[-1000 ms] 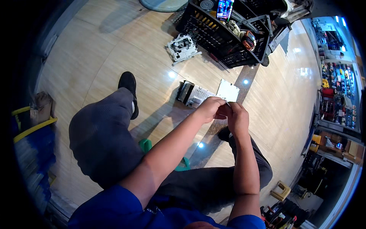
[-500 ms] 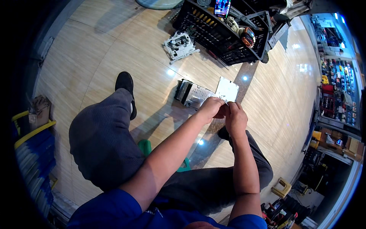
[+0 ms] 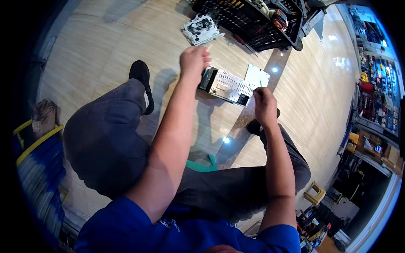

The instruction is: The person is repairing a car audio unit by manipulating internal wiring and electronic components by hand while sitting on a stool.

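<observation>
A silver metal electronic unit [image 3: 230, 86] with slotted vents and a black front end, shaped like a car stereo, lies on the floor. Against its far right side is a flat, bright metal plate [image 3: 256, 75]. My left hand [image 3: 194, 63] hovers beyond the black end with its fingers curled; whatever is in them, if anything, is hidden. At the unit's right end, my right hand [image 3: 265, 103] pinches a thin rod-like tool [image 3: 260, 83], mostly covered by the fingers. Past my left hand sits a white metal frame mechanism [image 3: 201, 30].
A black plastic crate [image 3: 257, 29] with tools and an orange-and-black coil or gadget [image 3: 279, 20] stands at the back. Green plastic [image 3: 202, 165] shows under my leg. Blue panels with yellow edges [image 3: 40, 168] stand at left, a small yellow stool [image 3: 315, 193] at lower right.
My hands were together at the plate and have parted. The left has swung up and left past the unit's black end; the right has stayed at the right end. The view has shifted slightly.
</observation>
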Demonstrator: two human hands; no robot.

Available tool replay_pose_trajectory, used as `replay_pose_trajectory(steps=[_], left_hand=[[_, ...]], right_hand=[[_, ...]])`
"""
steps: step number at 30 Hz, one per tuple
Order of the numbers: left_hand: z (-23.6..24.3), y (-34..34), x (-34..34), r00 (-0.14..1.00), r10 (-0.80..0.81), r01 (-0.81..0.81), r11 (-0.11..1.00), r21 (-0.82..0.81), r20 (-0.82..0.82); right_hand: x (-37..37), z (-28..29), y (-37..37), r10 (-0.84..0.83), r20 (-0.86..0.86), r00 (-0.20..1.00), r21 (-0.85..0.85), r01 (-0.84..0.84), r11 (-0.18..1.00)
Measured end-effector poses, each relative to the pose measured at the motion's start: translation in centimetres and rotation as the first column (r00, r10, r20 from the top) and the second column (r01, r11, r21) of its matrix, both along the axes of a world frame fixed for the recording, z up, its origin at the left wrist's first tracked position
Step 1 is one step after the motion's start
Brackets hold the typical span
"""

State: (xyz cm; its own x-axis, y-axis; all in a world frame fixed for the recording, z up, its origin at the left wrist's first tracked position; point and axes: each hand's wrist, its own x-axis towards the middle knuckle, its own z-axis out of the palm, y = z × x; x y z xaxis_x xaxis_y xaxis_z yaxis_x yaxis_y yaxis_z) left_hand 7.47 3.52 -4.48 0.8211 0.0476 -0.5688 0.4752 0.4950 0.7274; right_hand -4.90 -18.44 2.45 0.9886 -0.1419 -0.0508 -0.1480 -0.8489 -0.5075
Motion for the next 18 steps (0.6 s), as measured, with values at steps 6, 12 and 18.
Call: replay_pose_trajectory(steps=[6, 12, 18], left_hand=[[-6.6, -1.0, -2.4, 0.982, -0.175, 0.190, 0.935, 0.298, -0.077], [-9.8, -2.7, -5.0, 0.899, -0.433, 0.366, 0.825, 0.430, 0.068], [-8.3, -2.7, -6.2, 0.851, -0.521, 0.405, 0.737, 0.541, 0.073]], right_hand=[[-0.5, -4.7, 2.2, 0.074, -0.158, 0.985, 0.141, -0.052, 0.989], [2.3, -8.9, 4.9, 0.000, -0.071, 0.997, 0.179, 0.013, 0.984], [5.2, -10.5, 6.8, 0.016, 0.019, 1.000, 0.054, -0.017, 0.998]])
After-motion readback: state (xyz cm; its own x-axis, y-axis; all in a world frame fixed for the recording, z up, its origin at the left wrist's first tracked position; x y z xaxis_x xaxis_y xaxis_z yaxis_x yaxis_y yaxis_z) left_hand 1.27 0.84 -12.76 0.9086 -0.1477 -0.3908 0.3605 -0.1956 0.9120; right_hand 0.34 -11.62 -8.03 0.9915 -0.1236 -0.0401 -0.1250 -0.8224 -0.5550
